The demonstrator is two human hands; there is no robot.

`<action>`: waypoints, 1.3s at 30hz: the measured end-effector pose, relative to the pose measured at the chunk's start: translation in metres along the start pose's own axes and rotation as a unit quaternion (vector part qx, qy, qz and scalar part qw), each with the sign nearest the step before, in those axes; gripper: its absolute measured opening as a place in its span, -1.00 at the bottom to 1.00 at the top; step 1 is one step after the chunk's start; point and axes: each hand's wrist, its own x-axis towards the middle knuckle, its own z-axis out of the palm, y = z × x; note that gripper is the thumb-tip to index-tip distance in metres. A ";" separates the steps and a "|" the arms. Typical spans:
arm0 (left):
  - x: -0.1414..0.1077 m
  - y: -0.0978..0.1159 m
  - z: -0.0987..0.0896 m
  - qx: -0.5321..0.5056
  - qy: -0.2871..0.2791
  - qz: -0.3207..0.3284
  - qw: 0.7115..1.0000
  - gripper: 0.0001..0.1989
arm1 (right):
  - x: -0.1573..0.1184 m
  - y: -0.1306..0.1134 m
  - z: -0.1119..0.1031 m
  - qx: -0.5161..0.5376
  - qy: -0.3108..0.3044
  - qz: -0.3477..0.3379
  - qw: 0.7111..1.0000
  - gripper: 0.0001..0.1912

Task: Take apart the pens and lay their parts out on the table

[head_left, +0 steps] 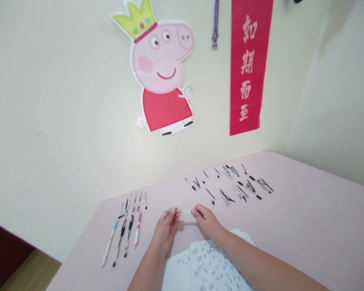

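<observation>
A thin pen refill (185,211), dark along one part and pale along the other, stretches level between my two hands above the table. My left hand (166,226) pinches its dark part between thumb and fingers, and a tip sticks out to the left. At the other end, my right hand (208,221) has its fingers closed round the refill, hiding that end. Beneath my forearms lie sheets of paper with handwriting (214,264).
On the pink table (309,226), several whole pens (129,232) lie at the left, with several slim pen parts (135,202) behind them. Rows of dismantled pen parts (226,196) spread across the back right. The wall (63,121) borders the table's back edge.
</observation>
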 end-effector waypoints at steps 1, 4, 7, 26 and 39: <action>0.000 0.000 0.000 -0.001 0.001 0.002 1.000 -0.87 | 0.000 0.000 0.001 0.003 0.004 0.002 1.000 -0.77; 0.002 0.000 -0.001 -0.003 0.003 0.006 1.000 -0.87 | 0.000 -0.002 0.002 0.024 0.008 0.012 1.000 -0.87; 0.002 -0.001 -0.002 -0.006 0.010 0.004 1.000 -0.86 | -0.001 -0.003 0.002 0.047 0.009 0.024 0.999 -0.91; -0.002 0.002 0.003 -0.005 0.024 0.005 1.000 -0.87 | -0.001 -0.004 0.002 0.024 0.008 0.025 0.999 -0.91; 0.000 0.000 0.000 0.001 0.013 0.002 1.000 -0.87 | -0.001 -0.003 -0.001 -0.007 -0.026 0.021 0.999 -0.64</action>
